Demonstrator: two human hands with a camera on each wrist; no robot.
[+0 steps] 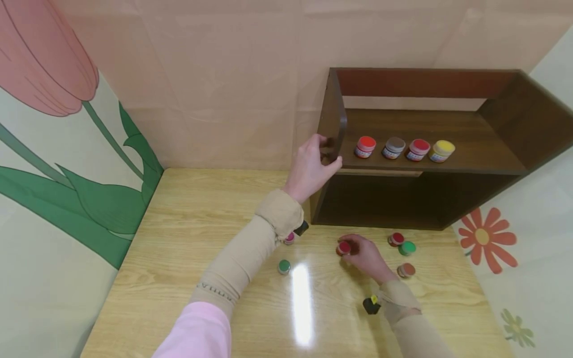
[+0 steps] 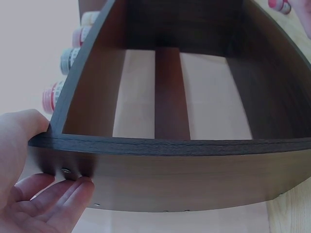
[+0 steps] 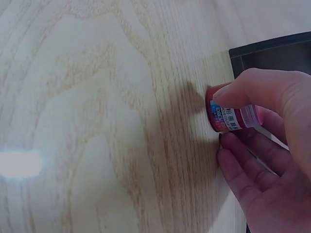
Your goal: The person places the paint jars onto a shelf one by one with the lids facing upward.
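Dark-red paint jar [image 1: 343, 248]: just in front of the brown shelf [image 1: 416, 124], toward its left end, lid up. Whether its base touches the table [image 1: 215, 214] cannot be told. Right hand [image 1: 369, 258] pinches it, thumb on one side, fingers on the other. Left hand [image 1: 311, 166] grips the shelf's left side panel at the front edge, thumb inside, fingertips pressed to the outer face.

On the shelf's upper board, along the front, four upright jars, left to right: red jar [image 1: 365, 147], grey jar [image 1: 394, 148], crimson jar [image 1: 418, 150], yellow jar [image 1: 441, 151].

Before the shelf's right part: second dark-red jar [image 1: 396, 239] and bright-green jar [image 1: 407, 248], side by side; brown jar [image 1: 406, 270] farther out from it. Off the shelf's front left corner: magenta jar [image 1: 289, 238], partly hidden by the left sleeve [image 1: 250, 243]; dark-green jar [image 1: 284, 267] farther from the shelf. Left of the shelf, a wall cloth [image 1: 215, 89] with a large printed tulip [image 1: 45, 54].
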